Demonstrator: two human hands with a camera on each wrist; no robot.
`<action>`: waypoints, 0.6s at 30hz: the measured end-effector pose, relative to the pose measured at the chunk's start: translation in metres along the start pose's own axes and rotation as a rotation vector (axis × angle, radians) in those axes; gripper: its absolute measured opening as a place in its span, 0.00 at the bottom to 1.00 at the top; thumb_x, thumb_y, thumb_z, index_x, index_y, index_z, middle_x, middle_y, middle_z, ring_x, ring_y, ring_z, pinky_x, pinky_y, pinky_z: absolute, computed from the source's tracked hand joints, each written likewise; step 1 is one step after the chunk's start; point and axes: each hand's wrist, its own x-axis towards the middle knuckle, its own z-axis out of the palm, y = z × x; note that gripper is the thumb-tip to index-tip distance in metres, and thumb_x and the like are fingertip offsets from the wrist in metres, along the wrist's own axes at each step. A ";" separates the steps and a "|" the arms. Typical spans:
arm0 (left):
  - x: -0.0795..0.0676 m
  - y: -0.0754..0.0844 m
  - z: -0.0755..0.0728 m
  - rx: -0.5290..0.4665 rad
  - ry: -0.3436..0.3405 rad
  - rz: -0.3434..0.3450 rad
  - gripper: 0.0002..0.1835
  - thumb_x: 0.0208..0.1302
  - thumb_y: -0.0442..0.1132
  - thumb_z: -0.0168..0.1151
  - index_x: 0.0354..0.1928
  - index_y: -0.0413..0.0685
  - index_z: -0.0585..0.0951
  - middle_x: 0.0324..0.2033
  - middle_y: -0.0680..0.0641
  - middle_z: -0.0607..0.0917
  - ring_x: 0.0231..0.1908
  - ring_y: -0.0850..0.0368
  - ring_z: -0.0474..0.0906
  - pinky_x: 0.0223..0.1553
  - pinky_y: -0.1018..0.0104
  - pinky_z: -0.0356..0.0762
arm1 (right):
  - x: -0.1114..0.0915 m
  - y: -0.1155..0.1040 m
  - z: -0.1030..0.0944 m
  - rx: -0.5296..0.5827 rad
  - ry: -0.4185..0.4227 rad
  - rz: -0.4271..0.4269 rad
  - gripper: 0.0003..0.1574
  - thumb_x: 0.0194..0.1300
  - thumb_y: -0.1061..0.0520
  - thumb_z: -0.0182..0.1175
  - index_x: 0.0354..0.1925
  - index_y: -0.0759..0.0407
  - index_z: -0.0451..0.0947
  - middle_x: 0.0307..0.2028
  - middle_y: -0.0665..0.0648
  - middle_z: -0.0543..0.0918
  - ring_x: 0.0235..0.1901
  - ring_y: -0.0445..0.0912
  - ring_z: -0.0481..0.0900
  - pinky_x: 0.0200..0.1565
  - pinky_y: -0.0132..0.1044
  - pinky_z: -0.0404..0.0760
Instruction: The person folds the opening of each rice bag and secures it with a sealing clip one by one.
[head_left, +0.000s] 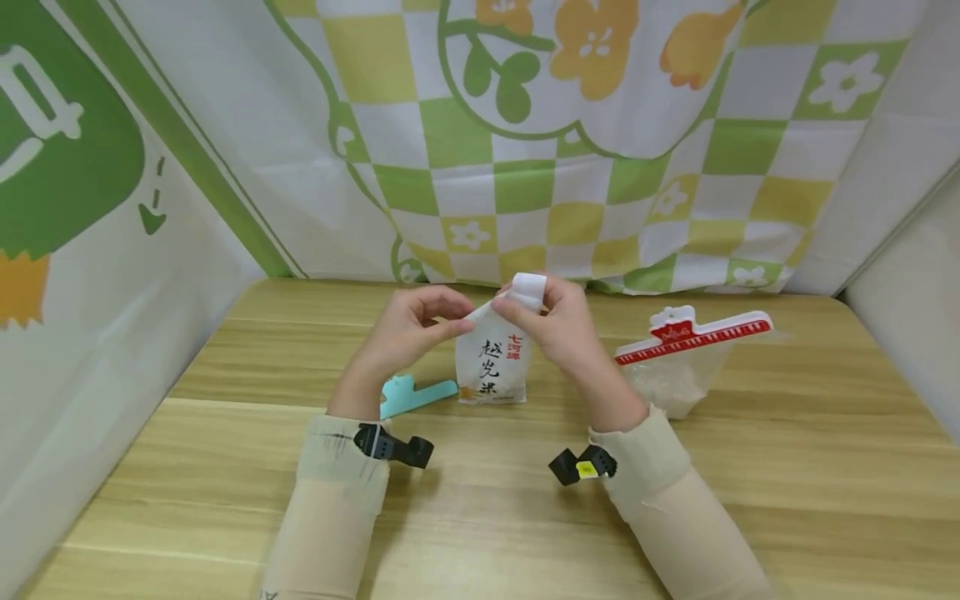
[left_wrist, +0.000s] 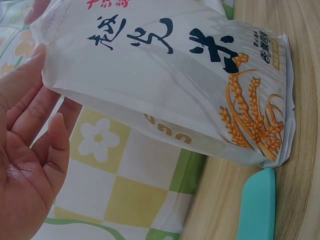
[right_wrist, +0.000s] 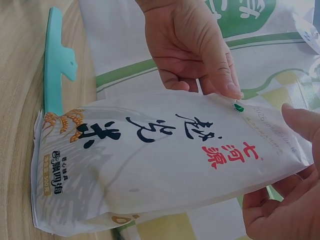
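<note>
A white paper-like rice bag (head_left: pixel 487 354) with black and red lettering stands on the table, its top edge bent over. My left hand (head_left: pixel 401 329) pinches the bag's upper left edge between thumb and fingers. At the upper right corner, my right hand (head_left: pixel 566 325) holds the bag, thumb in front and fingers behind. Golden grain ears are printed near the bag's base (left_wrist: pixel 255 120), as the left wrist view shows. A turquoise bag clip (right_wrist: pixel 54 65) lies on the table by the bag's bottom left, touched by neither hand.
To the right, a clear bag (head_left: pixel 675 387) with pale contents stands closed by a red and white clip (head_left: pixel 697 333). A checked, flowered cloth (head_left: pixel 585 192) hangs behind the wooden table (head_left: pixel 480 517). White printed sheeting (head_left: pixel 112 350) rises at the left side.
</note>
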 end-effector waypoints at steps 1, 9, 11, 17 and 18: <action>0.000 0.000 0.001 0.000 -0.002 0.005 0.10 0.62 0.32 0.69 0.44 0.37 0.85 0.42 0.39 0.87 0.40 0.61 0.84 0.41 0.67 0.83 | -0.001 0.000 0.000 0.001 0.005 0.001 0.13 0.63 0.61 0.67 0.43 0.70 0.81 0.36 0.57 0.85 0.34 0.40 0.81 0.37 0.33 0.83; 0.001 -0.002 0.004 0.009 -0.005 0.015 0.08 0.62 0.33 0.69 0.43 0.39 0.85 0.40 0.41 0.87 0.40 0.58 0.83 0.40 0.66 0.84 | -0.004 -0.002 -0.001 -0.002 0.007 0.012 0.13 0.64 0.65 0.64 0.45 0.73 0.79 0.40 0.64 0.84 0.35 0.39 0.81 0.39 0.32 0.84; 0.001 -0.002 0.004 0.020 -0.007 0.015 0.08 0.62 0.34 0.69 0.42 0.39 0.85 0.39 0.41 0.87 0.40 0.57 0.82 0.39 0.66 0.83 | -0.004 -0.003 -0.001 -0.006 0.003 0.005 0.13 0.64 0.65 0.63 0.46 0.74 0.79 0.41 0.67 0.84 0.35 0.39 0.81 0.39 0.32 0.83; 0.001 -0.001 0.003 0.034 -0.001 0.012 0.08 0.63 0.34 0.69 0.42 0.40 0.84 0.37 0.42 0.86 0.38 0.58 0.82 0.37 0.68 0.82 | -0.002 -0.002 -0.001 -0.012 -0.005 0.003 0.14 0.65 0.66 0.62 0.47 0.75 0.79 0.42 0.69 0.84 0.36 0.38 0.80 0.40 0.30 0.83; 0.001 -0.001 0.003 0.036 0.000 0.012 0.08 0.63 0.34 0.69 0.42 0.40 0.84 0.36 0.43 0.86 0.37 0.58 0.82 0.36 0.68 0.82 | -0.002 -0.003 0.000 -0.011 -0.005 0.003 0.14 0.65 0.66 0.62 0.47 0.75 0.79 0.42 0.69 0.84 0.35 0.38 0.81 0.39 0.30 0.83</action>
